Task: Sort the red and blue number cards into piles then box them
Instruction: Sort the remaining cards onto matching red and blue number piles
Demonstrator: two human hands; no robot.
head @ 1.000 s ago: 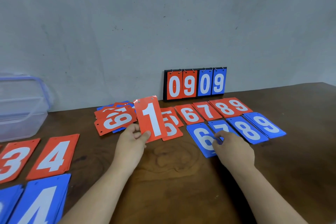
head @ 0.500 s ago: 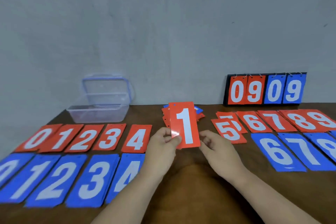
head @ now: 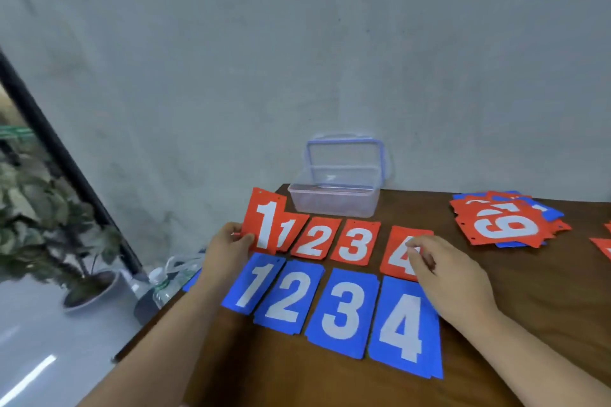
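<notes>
Since half a second ago the left hand (head: 228, 248) has carried the red 1 card (head: 264, 225) from the middle of the table (head: 330, 383) to its left side. The right hand (head: 453, 277) has gone from beside that card to the red 4 pile (head: 396, 253).

The left hand pinches the card at its lower left corner, thumb on the front. The card stands tilted over the red 1 pile (head: 292, 235) and covers a part of it. The right hand lies with bent fingers, the tips on the red 4 pile. Whether it grips a card I cannot tell.

Four red piles lie in one row; between the 1 and the 4 are the red 2 pile (head: 317, 238) and the red 3 pile (head: 355, 241). Just in front of them lie four blue piles: blue 1 pile (head: 256, 287), blue 2 pile (head: 291, 297), blue 3 pile (head: 344, 311), blue 4 pile (head: 405, 327). One more blue edge (head: 191, 279) shows behind the left forearm.

One clear box (head: 334, 205) stands open behind the red row, and its one lid (head: 344, 145) leans upright behind it. One mixed heap (head: 509, 225) of red and blue cards lies well apart at the right.
</notes>
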